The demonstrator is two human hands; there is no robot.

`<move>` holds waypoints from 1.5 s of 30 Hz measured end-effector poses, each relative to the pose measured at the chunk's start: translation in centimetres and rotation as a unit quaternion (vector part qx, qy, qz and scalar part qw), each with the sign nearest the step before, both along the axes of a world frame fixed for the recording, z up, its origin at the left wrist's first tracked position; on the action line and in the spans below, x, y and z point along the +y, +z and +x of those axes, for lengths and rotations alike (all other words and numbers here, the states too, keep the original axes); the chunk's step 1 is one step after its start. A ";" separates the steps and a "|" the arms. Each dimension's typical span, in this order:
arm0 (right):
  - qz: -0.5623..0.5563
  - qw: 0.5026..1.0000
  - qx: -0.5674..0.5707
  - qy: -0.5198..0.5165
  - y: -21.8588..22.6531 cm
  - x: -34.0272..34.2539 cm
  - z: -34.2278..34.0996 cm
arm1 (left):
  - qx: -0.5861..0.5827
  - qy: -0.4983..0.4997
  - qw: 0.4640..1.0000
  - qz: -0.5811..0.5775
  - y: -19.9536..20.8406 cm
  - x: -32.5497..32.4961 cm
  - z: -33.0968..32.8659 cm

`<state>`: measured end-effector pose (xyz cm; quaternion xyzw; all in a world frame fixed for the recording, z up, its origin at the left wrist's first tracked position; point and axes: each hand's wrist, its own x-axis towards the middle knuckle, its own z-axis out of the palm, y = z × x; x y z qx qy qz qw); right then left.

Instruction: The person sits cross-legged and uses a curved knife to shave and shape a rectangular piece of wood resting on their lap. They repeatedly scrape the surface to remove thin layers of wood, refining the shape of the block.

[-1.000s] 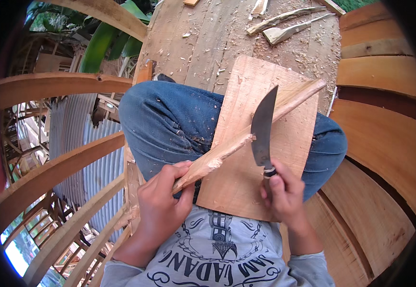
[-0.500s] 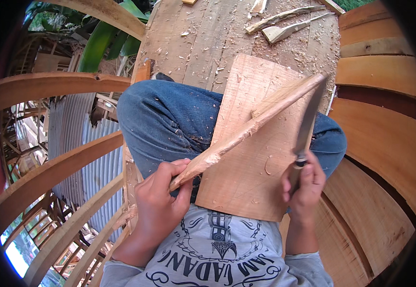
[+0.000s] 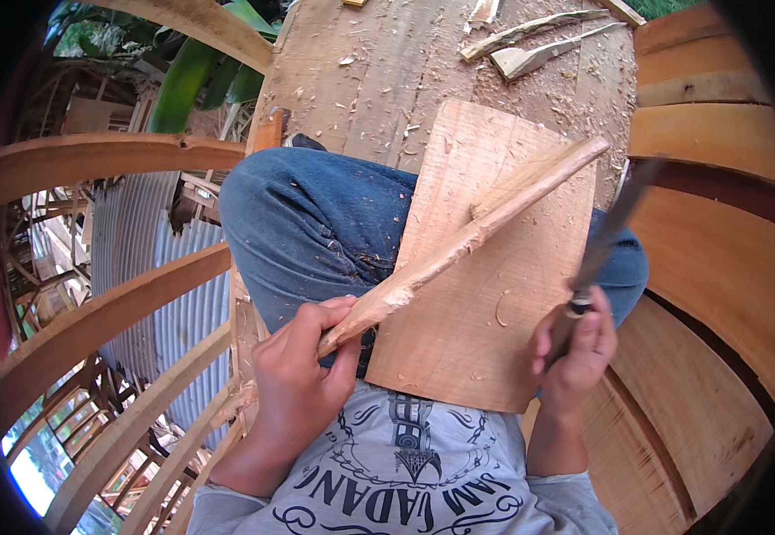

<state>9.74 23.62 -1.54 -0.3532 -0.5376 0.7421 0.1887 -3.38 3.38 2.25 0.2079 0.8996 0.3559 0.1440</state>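
My left hand (image 3: 303, 357) grips the narrow near end of a roughly carved wooden piece (image 3: 445, 254). That piece slants up and to the right, its wider far end over a flat wooden board (image 3: 459, 348). The board lies across my lap, with a few thin shavings on it. In my right hand (image 3: 577, 348) is a knife (image 3: 615, 223), held by its handle. Its blade, smeared by motion, points up and to the right, apart from the carved piece.
Beyond my knees, shavings litter the plank floor (image 3: 361, 98), where split wood pieces (image 3: 535, 58) lie. Curved wooden slats (image 3: 709, 134) rise on the right, and wooden rails (image 3: 111, 160) run along the left. Corrugated metal sheets (image 3: 187, 294) show below the rails.
The knife has swung right, away from the carved piece's far end, and my right hand has shifted slightly right. My left hand and the carved piece stay nearly in place.
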 end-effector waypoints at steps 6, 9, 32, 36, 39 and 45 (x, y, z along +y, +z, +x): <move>0.179 0.950 -0.087 0.242 0.8 -0.5 -0.4 | -0.004 -0.001 1.000 0.000 -0.2 0.0 0.0; 0.202 0.945 -0.084 0.242 0.9 0.9 -0.8 | -0.002 0.008 1.000 0.002 -0.1 -0.1 0.3; 0.027 0.990 -0.039 0.131 1.0 1.3 0.2 | -0.015 0.019 1.000 -0.003 0.1 -0.2 0.5; -0.025 0.991 -0.032 0.125 0.6 1.1 0.7 | -0.008 0.012 1.000 0.002 0.1 0.0 0.4; 0.119 0.946 -0.119 0.279 1.2 0.3 -0.5 | -0.021 0.008 1.000 0.004 0.1 0.1 0.1; 0.233 0.948 -0.038 0.216 0.2 1.9 -0.3 | -0.016 0.009 1.000 0.002 0.1 0.0 0.2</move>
